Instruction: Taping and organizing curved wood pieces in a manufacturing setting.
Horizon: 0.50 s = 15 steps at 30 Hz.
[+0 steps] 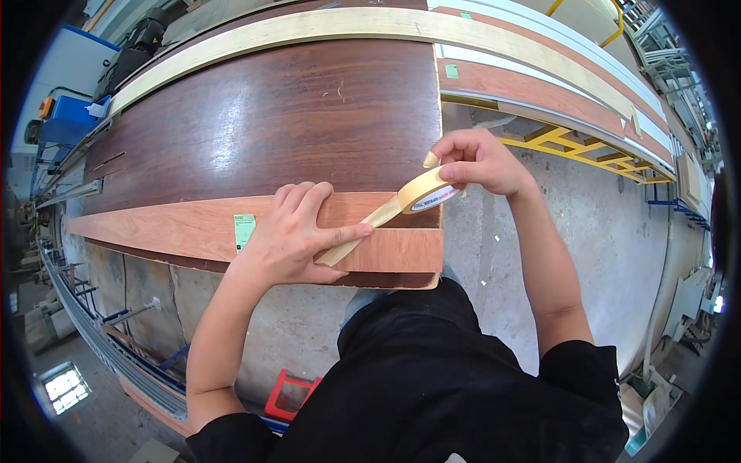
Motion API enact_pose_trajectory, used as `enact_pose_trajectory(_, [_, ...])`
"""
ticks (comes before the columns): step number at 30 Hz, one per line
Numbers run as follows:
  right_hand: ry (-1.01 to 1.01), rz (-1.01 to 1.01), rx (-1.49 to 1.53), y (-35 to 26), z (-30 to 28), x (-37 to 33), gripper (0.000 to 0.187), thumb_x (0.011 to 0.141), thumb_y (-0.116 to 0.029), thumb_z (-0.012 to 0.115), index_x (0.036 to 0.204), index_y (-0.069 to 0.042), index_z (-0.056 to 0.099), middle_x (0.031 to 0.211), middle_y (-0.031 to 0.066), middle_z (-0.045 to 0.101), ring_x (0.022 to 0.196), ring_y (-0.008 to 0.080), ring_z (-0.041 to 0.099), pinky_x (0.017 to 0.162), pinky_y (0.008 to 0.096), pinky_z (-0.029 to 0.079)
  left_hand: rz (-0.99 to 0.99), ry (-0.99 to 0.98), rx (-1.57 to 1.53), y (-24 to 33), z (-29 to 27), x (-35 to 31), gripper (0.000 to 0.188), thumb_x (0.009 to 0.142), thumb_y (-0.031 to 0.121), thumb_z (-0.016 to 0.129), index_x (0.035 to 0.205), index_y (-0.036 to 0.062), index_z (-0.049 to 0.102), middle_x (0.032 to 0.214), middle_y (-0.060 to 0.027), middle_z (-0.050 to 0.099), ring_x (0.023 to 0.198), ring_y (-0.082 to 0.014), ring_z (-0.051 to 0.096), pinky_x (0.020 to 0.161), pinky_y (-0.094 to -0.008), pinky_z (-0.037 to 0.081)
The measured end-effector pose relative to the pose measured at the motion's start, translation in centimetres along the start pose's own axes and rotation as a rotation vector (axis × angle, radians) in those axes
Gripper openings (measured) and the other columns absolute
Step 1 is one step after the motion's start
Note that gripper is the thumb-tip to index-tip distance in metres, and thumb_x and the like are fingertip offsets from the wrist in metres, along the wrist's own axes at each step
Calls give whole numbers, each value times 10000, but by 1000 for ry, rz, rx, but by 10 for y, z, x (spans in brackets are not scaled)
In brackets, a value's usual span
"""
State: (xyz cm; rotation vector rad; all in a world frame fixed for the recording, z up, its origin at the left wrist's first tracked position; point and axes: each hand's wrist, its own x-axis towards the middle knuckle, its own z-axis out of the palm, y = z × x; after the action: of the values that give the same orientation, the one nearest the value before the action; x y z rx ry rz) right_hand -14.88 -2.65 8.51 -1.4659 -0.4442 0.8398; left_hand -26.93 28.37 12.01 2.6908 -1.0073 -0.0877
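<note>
My right hand (482,166) pinches a roll of yellowish masking tape (413,181) just past the right end of a dark brown tabletop. From the roll, a pulled-out length of tape (380,218) slants down and left to my left hand (293,235). That hand lies with spread fingers on reddish-brown wood strips (405,251), its index finger pressing on the tape and its thumb near the tape's lower end. At the right, a dark gap separates two strip ends; my left hand hides part of their faces. A pale green label (245,231) sticks to the wood beside my left wrist.
The brown tabletop (255,123) stretches to the left. A long pale wood plank (324,25) lies along its far side. White-edged panels (525,81) rest on a yellow frame (594,150) at the right. A red box-like thing (289,393) stands on the floor.
</note>
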Motion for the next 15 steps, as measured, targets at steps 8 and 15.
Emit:
enact_pose_trajectory(8, [111, -148, 625, 96, 49, -29, 348, 889, -233, 691, 1124, 7, 597, 898, 92, 665, 652, 113, 604, 578, 246, 497, 62, 29, 8, 4, -30, 4, 827, 545, 388, 850, 1327, 346, 586, 1208, -203, 509, 1047, -368, 544, 900, -461, 452])
enact_pose_trajectory(15, [365, -197, 876, 123, 95, -49, 292, 933, -161, 628, 1169, 6, 586, 1090, 94, 661, 1000, 176, 643, 923, 330, 501, 41, 18, -47, 4, -21, 9, 923, 485, 322, 841, 1353, 172, 565, 1176, -181, 524, 1007, -364, 564, 876, -460, 482])
